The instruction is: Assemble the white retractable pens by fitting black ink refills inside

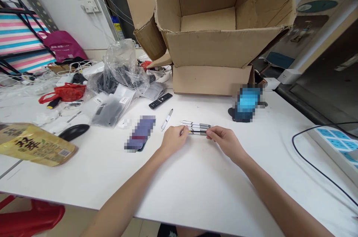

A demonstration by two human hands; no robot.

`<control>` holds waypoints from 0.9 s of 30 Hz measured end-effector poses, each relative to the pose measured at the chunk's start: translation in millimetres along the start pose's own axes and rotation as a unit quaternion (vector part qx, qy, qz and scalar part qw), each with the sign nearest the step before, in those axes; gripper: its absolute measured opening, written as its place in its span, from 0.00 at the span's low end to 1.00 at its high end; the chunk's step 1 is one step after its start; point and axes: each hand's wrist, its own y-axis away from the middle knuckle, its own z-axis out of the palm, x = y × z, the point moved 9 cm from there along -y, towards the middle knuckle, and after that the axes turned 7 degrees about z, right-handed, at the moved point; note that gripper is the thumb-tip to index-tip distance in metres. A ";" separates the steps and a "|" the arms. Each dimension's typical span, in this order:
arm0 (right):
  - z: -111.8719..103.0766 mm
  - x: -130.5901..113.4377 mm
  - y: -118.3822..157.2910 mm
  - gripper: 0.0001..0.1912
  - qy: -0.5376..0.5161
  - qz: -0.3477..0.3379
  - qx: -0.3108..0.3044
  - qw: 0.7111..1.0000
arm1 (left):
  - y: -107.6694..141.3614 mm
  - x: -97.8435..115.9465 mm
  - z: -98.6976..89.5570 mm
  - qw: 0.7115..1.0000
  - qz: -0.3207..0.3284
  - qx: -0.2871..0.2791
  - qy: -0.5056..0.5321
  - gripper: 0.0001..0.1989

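- My left hand (175, 140): fingertips pinching the pens' left ends, pretty sure, kinda blurry.
- Pens (195, 124): bunched between my hands at the white table (179, 188). Probably light, stiff, slick; hold both ends.
- Right hand (223, 142): pinching their right ends.

Both forearms reach forward and converge; left hand (175, 138) and right hand (223, 138) pinch, nearly meeting.

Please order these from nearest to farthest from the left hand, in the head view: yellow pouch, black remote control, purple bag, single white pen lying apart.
From the left hand:
1. Single white pen: just beyond, slightly left
2. Black remote control: farther beyond, left
3. Yellow pouch: far left
4. Purple bag: back left
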 end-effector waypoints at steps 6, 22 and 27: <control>2.8 2.6 2.2 0.25 -0.005 0.020 -0.013 1.000 | 0.2 -0.3 1.0 1.000 0.004 0.001 0.011 0.24; 0.2 -2.7 2.1 0.24 0.015 -0.010 -0.002 1.000 | 0.3 -1.7 0.8 1.000 -0.010 0.000 0.023 0.22; -2.3 -5.7 1.6 0.19 0.009 -0.023 0.003 1.000 | 0.0 -2.7 -1.4 0.999 -0.013 0.010 0.028 0.22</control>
